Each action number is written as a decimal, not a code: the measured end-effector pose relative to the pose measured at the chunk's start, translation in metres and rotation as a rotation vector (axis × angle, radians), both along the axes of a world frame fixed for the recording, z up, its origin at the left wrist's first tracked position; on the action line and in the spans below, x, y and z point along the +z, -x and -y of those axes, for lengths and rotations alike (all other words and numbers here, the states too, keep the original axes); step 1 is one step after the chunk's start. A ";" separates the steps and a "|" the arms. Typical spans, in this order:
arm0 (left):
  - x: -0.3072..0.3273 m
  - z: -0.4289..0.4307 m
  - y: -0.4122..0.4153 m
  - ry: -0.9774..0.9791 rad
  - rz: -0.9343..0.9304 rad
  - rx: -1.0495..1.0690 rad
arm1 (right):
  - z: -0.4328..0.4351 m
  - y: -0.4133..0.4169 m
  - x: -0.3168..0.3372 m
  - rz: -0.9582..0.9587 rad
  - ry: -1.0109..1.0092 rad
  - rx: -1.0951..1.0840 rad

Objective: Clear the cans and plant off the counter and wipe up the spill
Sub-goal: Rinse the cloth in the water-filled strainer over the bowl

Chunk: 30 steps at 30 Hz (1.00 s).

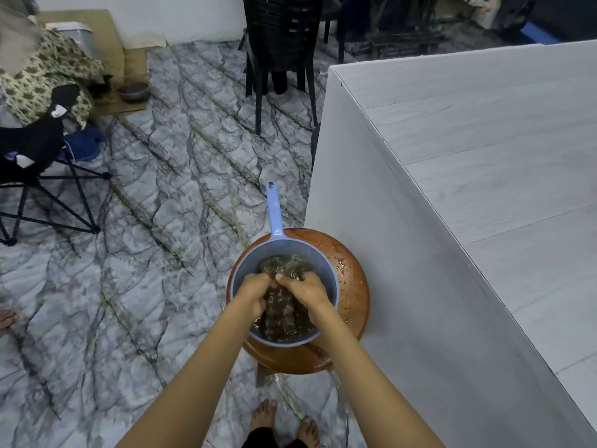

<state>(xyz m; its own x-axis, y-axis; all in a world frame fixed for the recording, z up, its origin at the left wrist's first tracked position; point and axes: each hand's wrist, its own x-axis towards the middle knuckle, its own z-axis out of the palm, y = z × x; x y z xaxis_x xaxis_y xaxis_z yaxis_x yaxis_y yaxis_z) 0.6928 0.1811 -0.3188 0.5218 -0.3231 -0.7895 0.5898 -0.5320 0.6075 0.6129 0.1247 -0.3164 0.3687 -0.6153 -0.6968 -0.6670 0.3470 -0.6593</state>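
Observation:
A blue plastic dipper (277,227) with a long handle sits on a round brown wooden stool (353,286) beside the counter. It holds water and a dark wet cloth (279,313). My left hand (253,294) and my right hand (307,292) are both inside the dipper, closed on the cloth from either side. The grey wood-grain counter (478,163) on the right shows no cans, plant or spill in view.
Black plastic chairs (277,50) stand at the back by the counter's far corner. At the left, a seated person in a patterned garment (42,76) occupies a folding chair (48,189). A metal bowl (134,90) lies on the marble-patterned floor. My bare feet (284,421) are below the stool.

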 end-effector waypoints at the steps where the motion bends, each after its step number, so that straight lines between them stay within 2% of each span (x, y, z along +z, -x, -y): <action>1: -0.001 -0.003 -0.002 0.038 -0.084 0.036 | -0.002 -0.002 0.001 0.016 -0.016 -0.012; 4: 0.006 -0.010 0.001 0.082 -0.160 -0.028 | -0.004 -0.007 -0.002 0.039 0.019 -0.027; 6: 0.009 -0.014 0.004 0.108 -0.195 -0.055 | -0.002 -0.009 -0.006 -0.024 0.100 -0.035; 9: 0.006 -0.014 0.006 0.129 -0.237 0.023 | 0.002 -0.012 -0.003 -0.111 0.163 -0.130; 12: -0.002 -0.008 0.009 0.078 -0.128 0.124 | 0.005 -0.011 0.000 -0.081 0.148 -0.181; 15: -0.005 -0.002 0.015 -0.028 0.070 0.122 | -0.002 -0.010 0.000 -0.026 0.077 -0.045; 17: -0.006 -0.001 0.016 -0.078 0.138 0.103 | -0.005 -0.010 -0.002 -0.056 0.115 0.003; 20: -0.006 -0.004 0.017 -0.080 0.094 0.134 | 0.000 -0.012 -0.004 -0.112 0.166 -0.076; 23: -0.009 -0.006 0.020 0.030 -0.026 0.107 | 0.005 -0.012 -0.002 -0.069 0.070 -0.243; 26: -0.009 -0.004 0.020 0.043 0.018 0.049 | 0.002 -0.009 0.002 0.018 0.015 -0.201; 30: -0.009 -0.001 0.019 -0.018 0.154 0.052 | 0.000 -0.006 -0.001 -0.066 0.084 -0.151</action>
